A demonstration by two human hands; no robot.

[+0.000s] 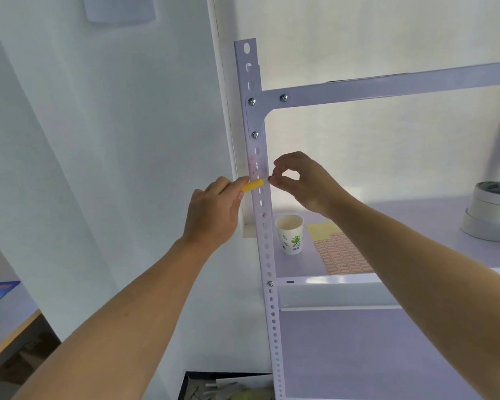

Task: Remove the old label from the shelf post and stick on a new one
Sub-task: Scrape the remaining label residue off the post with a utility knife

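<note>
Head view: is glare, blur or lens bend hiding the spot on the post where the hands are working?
Head view: backlight through the translucent rear panel washes contrast out; the shelf post bows with wide-angle distortion; reddish residue above the yellow piece is faint and soft; left hand and right hand are sharp enough, their pinched tips slightly blurred.

Upright white perforated shelf post [257, 157], pinkish residue patch [256, 166] mid-height
</note>
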